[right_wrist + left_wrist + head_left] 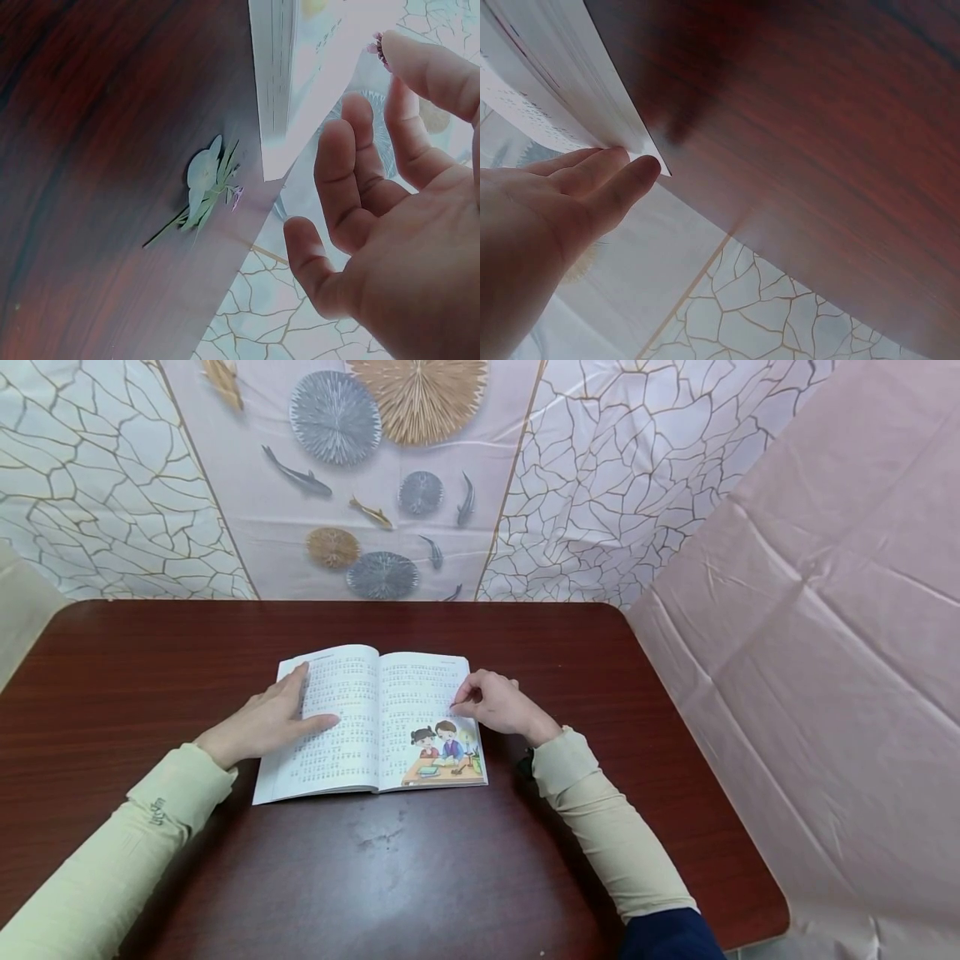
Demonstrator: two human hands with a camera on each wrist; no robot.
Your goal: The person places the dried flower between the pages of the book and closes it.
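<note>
An open book (352,693) lies on the table, with text on both pages and a colour drawing of two people at a desk low on the right page. My left hand (266,718) rests on the left page, thumb spread, fingers (634,184) at the page's outer edge. Over the right page's outer edge, my right hand (498,702) pinches a small pinkish-purple flower (379,49) between thumb and index finger. The other fingers of that hand are loosely bent. Beside the book, a sprig (217,191) with narrow green leaves, a pale leaf and a purple blossom lies on the table.
The dark red wooden table (135,668) has rounded corners. Behind it hangs a patterned cloth (450,543) with lily pads and fish. A plain pink cloth (810,610) hangs along the right side.
</note>
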